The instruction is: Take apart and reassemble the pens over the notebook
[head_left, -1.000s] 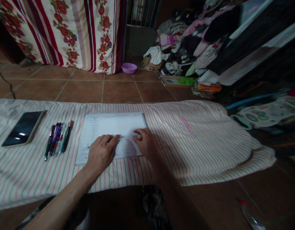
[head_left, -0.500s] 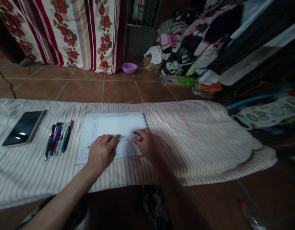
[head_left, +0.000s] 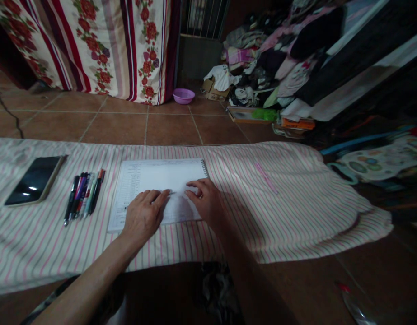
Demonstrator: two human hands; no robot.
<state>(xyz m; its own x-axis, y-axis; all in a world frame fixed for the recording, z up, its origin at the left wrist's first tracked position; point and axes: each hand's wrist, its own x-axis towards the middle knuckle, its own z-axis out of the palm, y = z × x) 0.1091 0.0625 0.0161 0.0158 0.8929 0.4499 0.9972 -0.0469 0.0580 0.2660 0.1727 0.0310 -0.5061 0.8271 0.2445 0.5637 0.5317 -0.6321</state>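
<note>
A white spiral-bound notebook (head_left: 161, 174) lies open at a mostly blank page, with printed lines down its left side. My left hand (head_left: 144, 212) rests flat on the lower middle of the page, fingers stretched out. By its index fingertip is a small dark mark or thin object (head_left: 171, 193), too small to name. My right hand (head_left: 207, 201) is over the page's right part near the spiral binding. Its thumb and index finger are apart, with nothing visible between them; its other fingers are partly hidden.
The notebook lies on a striped cloth (head_left: 296, 203). Left of it are several pens (head_left: 82, 196) in a row and a smartphone (head_left: 35, 180); a pink pen (head_left: 266, 178) lies to the right. Beyond stand a purple basin (head_left: 183, 95) and piled clothes (head_left: 262, 63).
My right hand has shifted very slightly up and left over the page. My left hand and the notebook have stayed in place.
</note>
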